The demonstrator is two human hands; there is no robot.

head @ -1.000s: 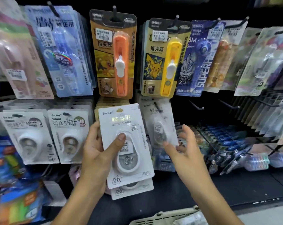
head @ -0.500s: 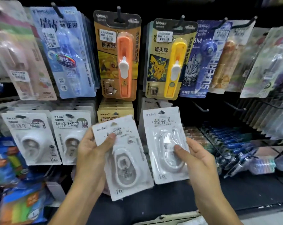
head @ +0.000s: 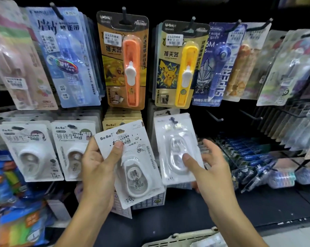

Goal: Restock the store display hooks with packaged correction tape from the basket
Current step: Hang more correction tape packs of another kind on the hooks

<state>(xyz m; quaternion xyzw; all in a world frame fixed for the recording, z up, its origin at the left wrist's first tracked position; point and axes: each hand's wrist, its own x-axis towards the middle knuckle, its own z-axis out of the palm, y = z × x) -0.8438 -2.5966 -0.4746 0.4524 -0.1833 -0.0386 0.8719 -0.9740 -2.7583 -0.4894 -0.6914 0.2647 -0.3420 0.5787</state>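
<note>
Here, before a stationery display, we see two hands, each holding one packaged correction tape.

From the left: two white tape packs (head: pixel 29 152) front their hooks on the lower row; the left hand (head: pixel 97 168) grips a tilted BoBo pack (head: pixel 132 164), thumb pressed over its price label, with at least one more card behind it. Above hang one orange clip dispenser (head: pixel 123 61) and one yellow clip dispenser (head: pixel 180 65). The right hand (head: pixel 211 168) holds the second pack (head: pixel 177 148) upright, thumb on its blister, its hang hole at a hook. The basket (head: pixel 179 237) rim shows at bottom.
</note>
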